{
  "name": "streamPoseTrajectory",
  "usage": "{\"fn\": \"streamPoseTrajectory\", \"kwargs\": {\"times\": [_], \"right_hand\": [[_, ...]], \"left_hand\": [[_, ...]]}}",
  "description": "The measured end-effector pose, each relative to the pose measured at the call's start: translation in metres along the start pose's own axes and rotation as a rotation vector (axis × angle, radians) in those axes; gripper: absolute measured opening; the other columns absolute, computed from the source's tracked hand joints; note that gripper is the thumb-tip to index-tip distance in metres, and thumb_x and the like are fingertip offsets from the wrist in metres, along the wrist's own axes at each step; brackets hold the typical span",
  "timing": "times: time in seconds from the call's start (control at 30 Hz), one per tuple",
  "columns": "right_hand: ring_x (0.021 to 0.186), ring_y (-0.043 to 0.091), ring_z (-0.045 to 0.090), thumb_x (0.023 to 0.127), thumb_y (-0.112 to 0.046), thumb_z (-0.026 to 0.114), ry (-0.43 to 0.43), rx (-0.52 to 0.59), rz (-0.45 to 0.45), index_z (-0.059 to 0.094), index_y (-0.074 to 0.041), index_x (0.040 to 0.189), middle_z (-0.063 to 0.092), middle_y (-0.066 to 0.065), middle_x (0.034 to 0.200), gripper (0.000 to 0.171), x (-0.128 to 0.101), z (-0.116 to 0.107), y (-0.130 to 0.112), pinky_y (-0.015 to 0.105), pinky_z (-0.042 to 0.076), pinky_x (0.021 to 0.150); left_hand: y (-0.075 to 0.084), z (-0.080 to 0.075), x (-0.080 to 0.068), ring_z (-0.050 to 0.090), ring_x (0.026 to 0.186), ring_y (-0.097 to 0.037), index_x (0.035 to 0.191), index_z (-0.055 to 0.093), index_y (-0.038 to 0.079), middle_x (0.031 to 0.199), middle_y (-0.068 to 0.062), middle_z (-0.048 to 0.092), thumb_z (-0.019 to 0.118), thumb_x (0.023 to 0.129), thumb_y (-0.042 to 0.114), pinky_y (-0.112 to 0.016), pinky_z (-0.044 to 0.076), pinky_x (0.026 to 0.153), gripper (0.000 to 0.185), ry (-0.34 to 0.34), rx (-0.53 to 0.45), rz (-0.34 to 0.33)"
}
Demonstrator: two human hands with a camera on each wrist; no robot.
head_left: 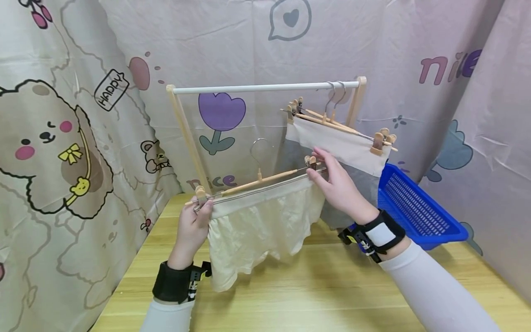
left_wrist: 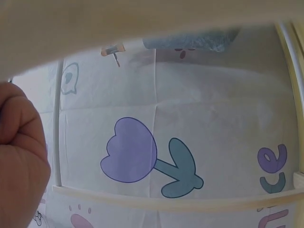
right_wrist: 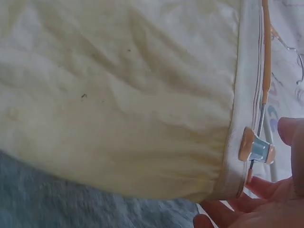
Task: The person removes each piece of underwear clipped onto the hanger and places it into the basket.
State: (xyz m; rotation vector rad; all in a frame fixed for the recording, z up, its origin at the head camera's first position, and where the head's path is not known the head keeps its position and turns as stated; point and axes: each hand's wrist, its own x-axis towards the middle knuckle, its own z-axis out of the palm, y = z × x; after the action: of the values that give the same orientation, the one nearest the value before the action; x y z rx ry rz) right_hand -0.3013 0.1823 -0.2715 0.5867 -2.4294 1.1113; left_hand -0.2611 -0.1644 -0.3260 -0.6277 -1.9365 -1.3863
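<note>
A: Behind our bench [head_left: 323,286] the printed curtain [head_left: 290,60] hangs close. Where are the shorts [head_left: 265,226], and how do we have them?

B: On a clip hanger [head_left: 274,179], held up over the bench before the rack [head_left: 360,94]. Our left grip [head_left: 195,223] is clenched on the corner of the waistband [head_left: 265,197], beside the left clip [head_left: 201,195]. Our right grip [head_left: 338,186] is at the other end, fingers reaching behind the band; we can't tell whether it pinches.

A: What might go wrong for us?

B: If our right end slackens, the hanger would probably tip that way. The right clip [right_wrist: 259,149] may bite shallowly, so a tug could free the cloth. The hook [head_left: 261,139] is loose below the rail [head_left: 249,88]; a careless lift could knock the two together.

A: And our room?

B: Tight on the right: the hung garments [head_left: 344,143] show just behind our right grip, the blue basket [head_left: 435,207] beyond. We'd expect snags there. Leftward, the rail carries no hooks; we'd only mind its left upright [head_left: 189,138].
</note>
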Motion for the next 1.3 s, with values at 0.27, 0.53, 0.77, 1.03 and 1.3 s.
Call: {"fn": "streamPoseTrajectory", "kwargs": {"times": [0.27, 0.53, 0.77, 1.03, 1.3], "right_hand": [[0.11, 0.03, 0.064, 0.111, -0.029, 0.048, -0.061, 0.043, 0.07, 0.042, -0.004, 0.154, 0.066, 0.019, 0.129, 0.05, 0.0, -0.001, 0.007, 0.038, 0.049, 0.094], [0.089, 0.01, 0.058, 0.109, -0.028, 0.053, -0.06, 0.086, 0.093, 0.061, -0.002, 0.119, 0.066, 0.014, 0.104, 0.029, -0.004, -0.004, 0.011, 0.021, 0.045, 0.078], [0.078, 0.012, 0.049, 0.108, -0.025, 0.056, -0.042, 0.133, 0.09, 0.058, -0.004, 0.106, 0.051, 0.002, 0.086, 0.021, -0.008, -0.007, 0.01, 0.026, 0.038, 0.07], [0.075, 0.01, 0.046, 0.107, -0.02, 0.058, 0.034, 0.201, 0.1, 0.058, -0.001, 0.1, 0.047, -0.001, 0.083, 0.021, -0.014, -0.007, 0.008, 0.024, 0.038, 0.067], [0.074, 0.01, 0.046, 0.107, -0.017, 0.058, 0.102, 0.25, 0.091, 0.056, 0.002, 0.098, 0.048, -0.003, 0.082, 0.021, -0.023, -0.009, 0.001, 0.024, 0.039, 0.065]], "left_hand": [[-0.001, 0.003, -0.001, 0.038, 0.063, -0.004, 0.078, 0.054, -0.005, 0.072, 0.009, 0.038, 0.047, 0.099, 0.002, -0.024, 0.034, 0.059, 0.023, -0.045, -0.027, 0.004], [-0.003, 0.006, -0.001, 0.033, 0.063, -0.003, 0.068, 0.044, 0.0, 0.072, 0.01, 0.035, 0.047, 0.098, -0.002, -0.028, 0.03, 0.057, 0.031, -0.059, -0.052, 0.018], [-0.005, 0.006, 0.001, 0.032, 0.058, -0.003, 0.068, 0.042, -0.001, 0.068, 0.011, 0.035, 0.05, 0.101, 0.003, -0.028, 0.029, 0.054, 0.034, -0.063, -0.075, 0.023], [0.003, 0.004, 0.004, 0.033, 0.058, -0.004, 0.073, 0.051, -0.001, 0.068, 0.007, 0.036, 0.055, 0.105, 0.012, -0.024, 0.03, 0.054, 0.034, -0.071, -0.045, -0.075], [0.016, 0.005, 0.007, 0.042, 0.068, -0.008, 0.099, 0.062, -0.01, 0.078, 0.0, 0.045, 0.056, 0.104, 0.008, -0.022, 0.037, 0.062, 0.019, -0.066, -0.052, -0.308]]}}
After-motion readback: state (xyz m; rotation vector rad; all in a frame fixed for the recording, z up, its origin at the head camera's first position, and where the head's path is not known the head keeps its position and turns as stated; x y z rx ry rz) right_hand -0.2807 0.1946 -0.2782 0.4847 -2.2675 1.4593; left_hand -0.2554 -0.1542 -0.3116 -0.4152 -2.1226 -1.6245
